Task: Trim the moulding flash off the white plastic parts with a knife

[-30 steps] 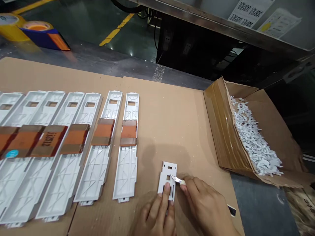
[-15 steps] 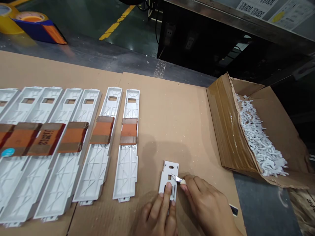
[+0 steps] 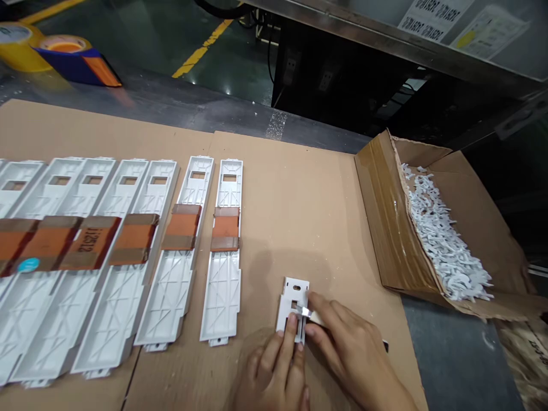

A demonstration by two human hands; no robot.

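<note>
A small white plastic plate (image 3: 285, 305) with several slots and holes lies on the cardboard sheet. My left hand (image 3: 276, 374) holds it down, fingertips pressed on its lower part. In my right hand (image 3: 353, 348) is a small knife (image 3: 315, 318) with a pale handle, gripped between thumb and fingers. Its blade reaches over the plate beside the square hole; whether the edge touches the plastic I cannot tell. My right fingertips are at the plate's right edge. Part of the plate is hidden under my fingers.
Several long white plastic trays (image 3: 220, 302) lie in a row at left, orange-brown blocks (image 3: 225, 228) across them. An open carton (image 3: 377, 217) at right holds small white plastic pieces (image 3: 449, 245). Tape rolls (image 3: 71, 54) stand at the far left, beyond the cardboard sheet (image 3: 291, 200).
My right hand has moved slightly left, its fingers now against the plate's edge. The knife blade has shifted slightly lower on the plate. My left hand stays on the plate.
</note>
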